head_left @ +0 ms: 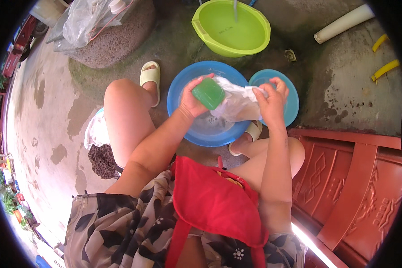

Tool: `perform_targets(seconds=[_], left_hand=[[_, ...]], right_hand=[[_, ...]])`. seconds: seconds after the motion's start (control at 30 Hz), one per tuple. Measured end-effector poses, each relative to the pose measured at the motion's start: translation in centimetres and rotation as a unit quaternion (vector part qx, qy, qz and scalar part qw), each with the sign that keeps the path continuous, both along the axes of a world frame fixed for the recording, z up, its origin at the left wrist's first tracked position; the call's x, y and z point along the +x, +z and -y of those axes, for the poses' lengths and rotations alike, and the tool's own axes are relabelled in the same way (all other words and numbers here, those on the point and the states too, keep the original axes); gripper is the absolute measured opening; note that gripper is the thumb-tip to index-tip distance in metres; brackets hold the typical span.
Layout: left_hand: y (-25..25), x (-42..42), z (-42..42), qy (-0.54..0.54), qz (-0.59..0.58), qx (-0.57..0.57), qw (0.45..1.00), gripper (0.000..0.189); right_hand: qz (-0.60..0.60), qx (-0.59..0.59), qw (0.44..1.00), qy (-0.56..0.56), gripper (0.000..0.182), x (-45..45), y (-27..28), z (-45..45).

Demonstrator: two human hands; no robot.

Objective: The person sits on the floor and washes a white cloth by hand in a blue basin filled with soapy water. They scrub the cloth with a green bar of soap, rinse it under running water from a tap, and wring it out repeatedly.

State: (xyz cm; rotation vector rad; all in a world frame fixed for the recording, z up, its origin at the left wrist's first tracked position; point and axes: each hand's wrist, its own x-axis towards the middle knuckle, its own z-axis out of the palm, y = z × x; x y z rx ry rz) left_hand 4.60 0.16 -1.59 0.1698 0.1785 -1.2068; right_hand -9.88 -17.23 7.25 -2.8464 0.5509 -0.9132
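My left hand [194, 97] has a green bar of soap [208, 94] in its palm, its clear face turned up. A wet white cloth [236, 97] stretches from beside the soap to my right hand [273, 100], whose thumb and fingers pinch its bunched end. The cloth hangs over a blue plastic basin [177, 87] with some cloudy water at its bottom. Whether the left fingers also grip the cloth is hidden behind the soap. Partly under my right hand stands a smaller turquoise basin [292, 100].
A lime-green basin [234, 52] of water stands beyond the blue one. A stone block [120, 47] with plastic bags [82, 26] is at the upper left, a white pipe [343, 25] at the upper right, a red door panel [348, 187] at the right. Clothes [102, 160] lie by my left leg.
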Motion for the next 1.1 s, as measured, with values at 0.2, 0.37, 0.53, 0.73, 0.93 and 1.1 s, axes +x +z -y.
perform_targets(seconds=[0.2,0.37,0.53,0.73,0.93,1.1], left_hand=[[0.5,-0.7,0.7,0.019,-0.013,0.006,1.000,0.044],[2.7,-3.0,1.6,0.009,-0.015,-0.004,1.000,0.036],[1.6,-4.0,3.0,-0.005,0.011,-0.005,1.000,0.039],[1.5,-3.1,2.6,-0.008,-0.024,-0.016,1.000,0.040],[3.6,-5.6,2.9,-0.050,0.044,0.127,0.990,0.042],[1.0,-3.7,2.9,0.097,0.026,0.050,0.994,0.038]], right_hand=[[0.115,0.630,0.747,0.181,0.009,2.0,-1.4,-3.0],[0.042,0.209,0.960,0.181,0.035,4.3,-3.4,-9.1],[0.071,0.278,0.958,-0.027,0.051,6.3,-5.6,-7.1],[0.002,0.242,0.965,0.101,0.056,5.5,-2.5,-10.1],[-0.094,0.516,0.847,-0.087,0.052,5.7,-3.8,-3.2],[-0.002,0.229,0.965,0.130,0.053,5.2,-4.3,-9.5]])
